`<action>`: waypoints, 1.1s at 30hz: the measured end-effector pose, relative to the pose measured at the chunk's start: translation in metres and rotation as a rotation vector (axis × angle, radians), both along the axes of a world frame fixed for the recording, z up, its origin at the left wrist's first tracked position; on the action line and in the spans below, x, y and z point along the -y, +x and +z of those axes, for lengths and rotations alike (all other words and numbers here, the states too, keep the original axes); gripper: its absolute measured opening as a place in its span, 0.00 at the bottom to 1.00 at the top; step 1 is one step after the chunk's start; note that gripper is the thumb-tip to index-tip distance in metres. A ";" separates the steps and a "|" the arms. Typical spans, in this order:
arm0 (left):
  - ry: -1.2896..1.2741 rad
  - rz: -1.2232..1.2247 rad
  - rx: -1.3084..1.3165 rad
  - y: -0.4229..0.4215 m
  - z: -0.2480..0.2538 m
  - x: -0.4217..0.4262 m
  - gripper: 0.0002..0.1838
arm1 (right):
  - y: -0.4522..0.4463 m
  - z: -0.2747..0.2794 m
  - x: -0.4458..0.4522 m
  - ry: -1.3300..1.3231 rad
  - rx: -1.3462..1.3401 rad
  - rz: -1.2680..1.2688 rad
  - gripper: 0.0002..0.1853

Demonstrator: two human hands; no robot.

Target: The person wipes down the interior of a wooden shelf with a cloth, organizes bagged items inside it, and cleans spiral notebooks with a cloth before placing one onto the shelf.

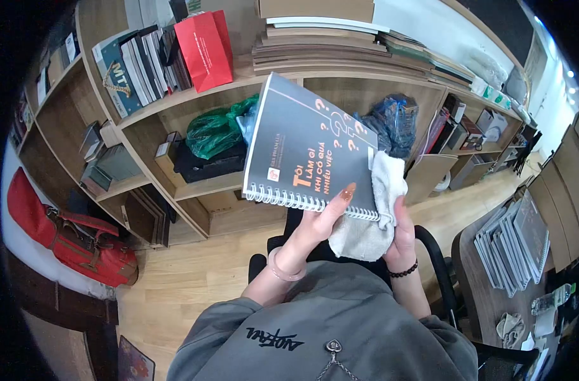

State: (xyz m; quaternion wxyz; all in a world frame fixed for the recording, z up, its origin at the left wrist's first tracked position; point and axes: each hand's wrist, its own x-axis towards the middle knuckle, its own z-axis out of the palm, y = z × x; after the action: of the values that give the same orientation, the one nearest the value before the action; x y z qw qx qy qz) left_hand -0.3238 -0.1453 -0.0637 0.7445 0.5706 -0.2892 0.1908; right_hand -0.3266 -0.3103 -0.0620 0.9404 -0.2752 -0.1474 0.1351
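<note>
A grey spiral-bound notebook [308, 143] with orange and white lettering is held up, tilted, in front of my body. My left hand [321, 222] grips it at the spiral edge, thumb on the cover and the other fingers hidden behind. A white cloth [388, 181] wraps around the notebook's right edge and hangs below its corner. My right hand [400, 238] is closed on this cloth at that corner, with some fingers hidden behind it.
Wooden shelves [251, 76] ahead hold books, a red paper bag [205, 52], and green [219, 130] and blue [394, 120] plastic bags. On the desk [477, 286] at right lies a stack of similar notebooks [508, 244]. A black chair [435, 267] surrounds me; a red bag [89, 247] stands left.
</note>
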 end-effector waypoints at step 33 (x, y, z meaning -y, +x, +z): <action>-0.511 -0.216 -0.392 -0.019 0.049 -0.012 0.21 | 0.013 0.084 0.008 -1.015 1.200 -1.068 0.20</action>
State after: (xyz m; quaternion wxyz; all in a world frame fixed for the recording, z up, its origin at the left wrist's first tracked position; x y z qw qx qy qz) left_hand -0.3424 -0.1336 -0.0150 0.9209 0.3574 -0.1418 0.0639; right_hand -0.3138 -0.3182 0.0224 0.4136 -0.7054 -0.3843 -0.4285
